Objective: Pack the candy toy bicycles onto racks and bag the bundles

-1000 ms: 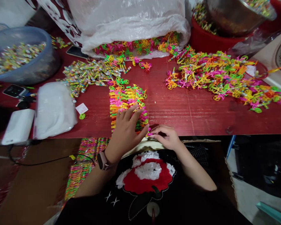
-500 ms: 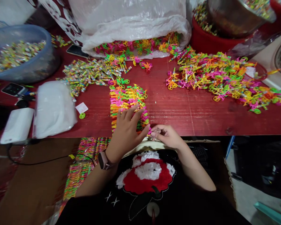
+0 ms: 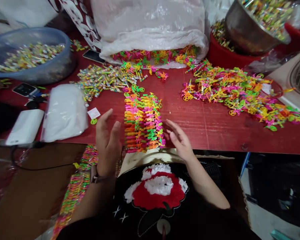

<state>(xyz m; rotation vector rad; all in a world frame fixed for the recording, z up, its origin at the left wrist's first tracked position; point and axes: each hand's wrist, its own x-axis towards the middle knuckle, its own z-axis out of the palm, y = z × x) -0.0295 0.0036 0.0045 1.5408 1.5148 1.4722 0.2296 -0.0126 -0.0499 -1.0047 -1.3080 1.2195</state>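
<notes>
Two side-by-side columns of small colourful plastic toys (image 3: 143,123) lie in close rows at the front of the red table (image 3: 187,133). My left hand (image 3: 108,141) is raised just left of the columns, fingers apart and holding nothing. On the other side, my right hand (image 3: 180,138) is at the right edge of the rows, its fingers stretched out and thumb apart. Whether its fingertips touch the toys I cannot tell. Behind the rows lies a heap of short printed candy-like tubes (image 3: 107,78).
A loose pile of colourful toys (image 3: 230,90) covers the right back. A white sack (image 3: 152,26) spills more toys. To the left are a blue basin (image 3: 52,71), clear plastic bags (image 3: 65,113) and a white power bank (image 3: 26,126). A metal bowl (image 3: 250,30) leans over a red tub (image 3: 225,58).
My left hand has moved left off the toy rows, uncovering them. My right hand has opened from a pinch at the front corner and moved slightly up and right.
</notes>
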